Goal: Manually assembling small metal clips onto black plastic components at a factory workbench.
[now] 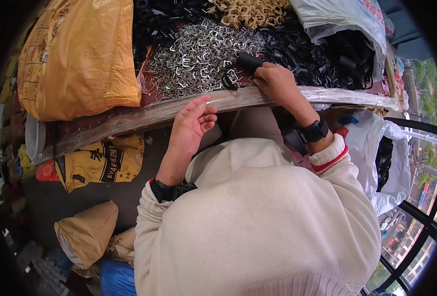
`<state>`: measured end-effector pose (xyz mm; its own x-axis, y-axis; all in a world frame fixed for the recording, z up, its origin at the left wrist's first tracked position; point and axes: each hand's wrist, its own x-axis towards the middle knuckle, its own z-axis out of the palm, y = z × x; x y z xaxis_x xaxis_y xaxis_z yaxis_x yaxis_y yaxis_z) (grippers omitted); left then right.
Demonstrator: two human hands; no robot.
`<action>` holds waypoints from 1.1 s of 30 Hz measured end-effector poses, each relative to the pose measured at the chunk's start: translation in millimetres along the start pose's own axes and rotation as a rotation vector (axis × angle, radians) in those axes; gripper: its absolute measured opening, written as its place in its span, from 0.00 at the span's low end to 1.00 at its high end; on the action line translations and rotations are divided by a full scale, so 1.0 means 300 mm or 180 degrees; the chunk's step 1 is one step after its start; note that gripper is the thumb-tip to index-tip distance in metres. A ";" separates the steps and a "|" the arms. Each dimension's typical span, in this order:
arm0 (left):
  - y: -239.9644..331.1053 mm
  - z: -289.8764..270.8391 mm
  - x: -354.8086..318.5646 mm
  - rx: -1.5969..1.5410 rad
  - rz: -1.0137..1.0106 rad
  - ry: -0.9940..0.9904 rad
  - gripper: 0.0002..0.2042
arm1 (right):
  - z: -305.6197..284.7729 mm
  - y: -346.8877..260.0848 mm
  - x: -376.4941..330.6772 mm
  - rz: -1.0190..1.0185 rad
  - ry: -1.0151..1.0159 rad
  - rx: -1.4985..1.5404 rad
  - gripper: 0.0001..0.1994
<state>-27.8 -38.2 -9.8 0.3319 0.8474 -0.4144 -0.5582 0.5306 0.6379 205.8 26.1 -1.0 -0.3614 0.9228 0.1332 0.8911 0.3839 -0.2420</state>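
My right hand (279, 85) is closed around a black plastic piece (249, 61), tube-like in shape, just above the table's near edge. Palm up and fingers curled, my left hand (195, 121) hovers in front of that edge. A small shiny metal piece (208, 102) shows at its fingertips; it is too small to name exactly. Beyond both hands spreads a heap of bent silver metal hooks (194, 59). Black plastic parts (302, 61) are piled to its right, close to my right hand. A dark ring-shaped part (230, 79) lies beside the black piece.
An orange woven sack (85, 59) covers the table's left side. Gold-coloured clips (250, 12) are heaped at the back. At the right, a white bag (344, 22) spills black parts. The table edge (218, 101) is wrapped in clear film. Another white bag (371, 158) hangs lower right.
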 end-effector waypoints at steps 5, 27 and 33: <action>-0.007 -0.007 -0.014 -0.0032 -0.0011 -0.0019 0.15 | -0.006 -0.009 0.009 -0.0379 -0.0297 -0.0501 0.03; -0.004 -0.021 -0.020 -0.0067 0.0016 0.0002 0.15 | 0.011 -0.002 0.021 0.0048 -0.0114 0.0150 0.06; 0.000 -0.022 -0.016 -0.0150 0.0023 0.0016 0.13 | 0.017 0.003 0.034 0.0062 -0.0250 0.0031 0.06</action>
<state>-34.5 -42.4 -12.1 0.3240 0.8510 -0.4133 -0.5958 0.5229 0.6096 201.5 36.0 -4.8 -0.3649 0.9296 0.0526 0.8956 0.3659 -0.2531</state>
